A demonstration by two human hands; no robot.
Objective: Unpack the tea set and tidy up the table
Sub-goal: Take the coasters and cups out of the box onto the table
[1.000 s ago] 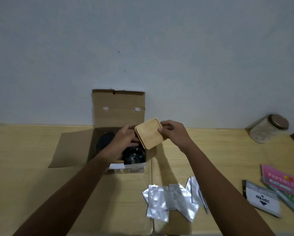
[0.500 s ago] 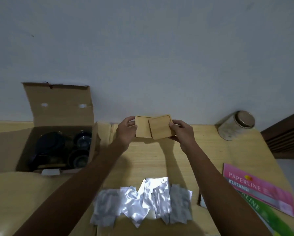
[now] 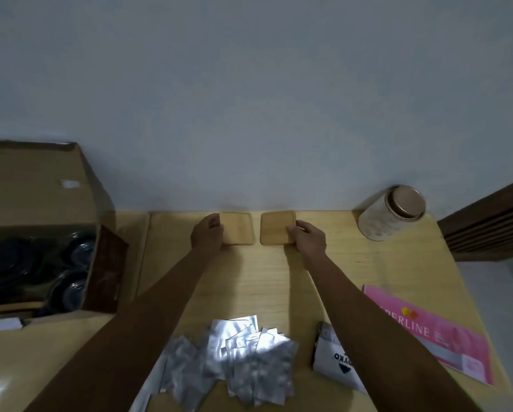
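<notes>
The cardboard box [image 3: 38,203] is cut off at the left edge.

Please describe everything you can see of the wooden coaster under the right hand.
The right coaster is a thin, light wooden square with rounded corners and a slightly raised rim. It lies flat on the table near the wall, beside a matching left coaster, with a narrow gap between them. The fingers of the right hand rest on its right edge and near corner. Its underside cannot be seen.
</notes>
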